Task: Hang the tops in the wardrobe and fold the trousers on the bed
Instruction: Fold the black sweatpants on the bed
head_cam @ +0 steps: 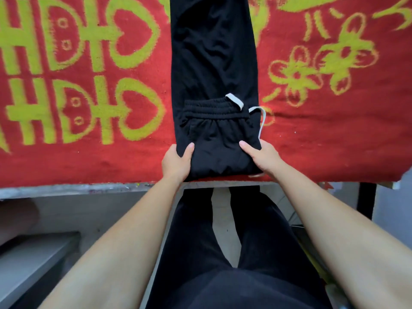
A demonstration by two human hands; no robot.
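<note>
Black trousers [211, 63] lay lengthwise on bed, on red blanket [89, 163] with yellow-green pattern, legs running away from person. Waist end was folded over onto legs, waistband [209, 109] facing up, fold sitting at near edge of blanket. White drawstring [235, 101] stuck out at right side of waistband. Left grip [176, 162] held left corner of fold, thumb on top, fingers tucked under cloth. Right grip [263, 158] held right corner the same way. Both forearms stretched forward, bare.
</note>
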